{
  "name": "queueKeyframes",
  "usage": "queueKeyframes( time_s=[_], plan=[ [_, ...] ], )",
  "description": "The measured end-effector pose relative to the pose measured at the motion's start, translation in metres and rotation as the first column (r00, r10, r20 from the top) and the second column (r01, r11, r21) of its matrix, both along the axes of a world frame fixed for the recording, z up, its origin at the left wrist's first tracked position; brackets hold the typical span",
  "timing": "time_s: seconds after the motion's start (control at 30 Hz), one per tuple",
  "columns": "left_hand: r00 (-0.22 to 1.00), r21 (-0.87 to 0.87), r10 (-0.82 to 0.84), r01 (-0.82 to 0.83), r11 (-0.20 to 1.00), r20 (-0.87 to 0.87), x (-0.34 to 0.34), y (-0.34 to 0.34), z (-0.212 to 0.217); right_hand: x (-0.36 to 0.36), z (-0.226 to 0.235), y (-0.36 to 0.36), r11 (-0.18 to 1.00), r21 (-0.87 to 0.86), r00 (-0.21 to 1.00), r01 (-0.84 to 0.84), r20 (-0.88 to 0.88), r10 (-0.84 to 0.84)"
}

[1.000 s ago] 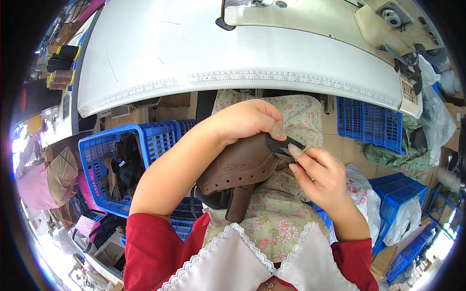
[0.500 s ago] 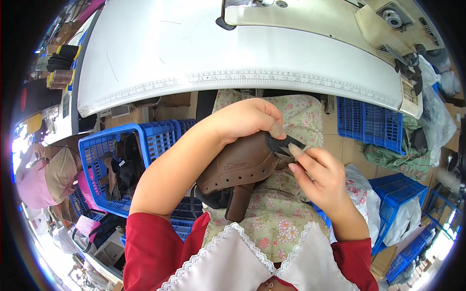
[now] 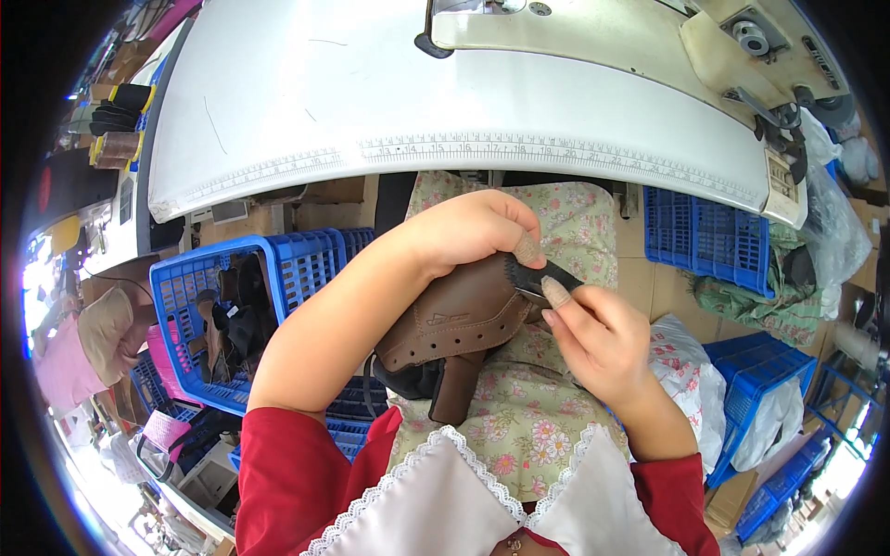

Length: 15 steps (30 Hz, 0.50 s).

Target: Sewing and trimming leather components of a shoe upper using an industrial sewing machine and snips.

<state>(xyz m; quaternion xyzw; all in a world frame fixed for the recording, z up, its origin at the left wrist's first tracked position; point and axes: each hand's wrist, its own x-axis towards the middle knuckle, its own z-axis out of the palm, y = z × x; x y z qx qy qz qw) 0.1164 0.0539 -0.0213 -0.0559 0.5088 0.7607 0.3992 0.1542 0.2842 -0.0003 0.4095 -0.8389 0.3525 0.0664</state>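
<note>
A brown leather shoe upper (image 3: 454, 310) with a row of eyelets lies over my lap. Its tongue (image 3: 454, 389) hangs toward me, and black lining shows below. My left hand (image 3: 487, 227) is closed over the upper's far edge, with a tan finger cover on a fingertip. My right hand (image 3: 598, 334) pinches a small metal-bladed tool (image 3: 530, 294), mostly hidden by the fingers, against the black-edged opening (image 3: 547, 275) of the upper. Tan covers sit on this hand's fingertips too. The tool's exact kind is hard to make out.
Ahead stands a white sewing table (image 3: 306, 102) with a ruler strip along its near edge and a sewing machine (image 3: 593, 37). A blue crate (image 3: 269, 250) with dark shoe parts is at left. Another blue crate (image 3: 709, 241) stands at right. Floral cloth (image 3: 519, 445) covers my lap.
My right hand has turned slightly and drawn its fingers in, so less of the blade shows and it lies closer to the edge. My left hand and the upper stay almost still.
</note>
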Motion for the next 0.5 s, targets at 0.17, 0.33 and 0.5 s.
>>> queueKeyframes(
  time_s=[0.17,0.33,0.5],
  plan=[
    [0.999,-0.035,0.005,-0.006,0.999,-0.038,-0.0005,0.0015,-0.0028,0.0003,0.0006,0.0019,0.997,0.064,0.999,-0.031,-0.017,0.032],
    [0.999,-0.063,0.006,-0.008,0.998,-0.039,-0.0003,0.0046,-0.0021,-0.0005,0.0025,0.0026,0.993,0.106,0.999,-0.044,-0.003,0.045],
    [0.994,-0.121,-0.049,0.037,0.992,-0.100,-0.0027,0.0056,0.0016,0.0027,0.0034,0.0056,1.000,0.016,0.995,0.011,0.100,-0.013]
  ],
)
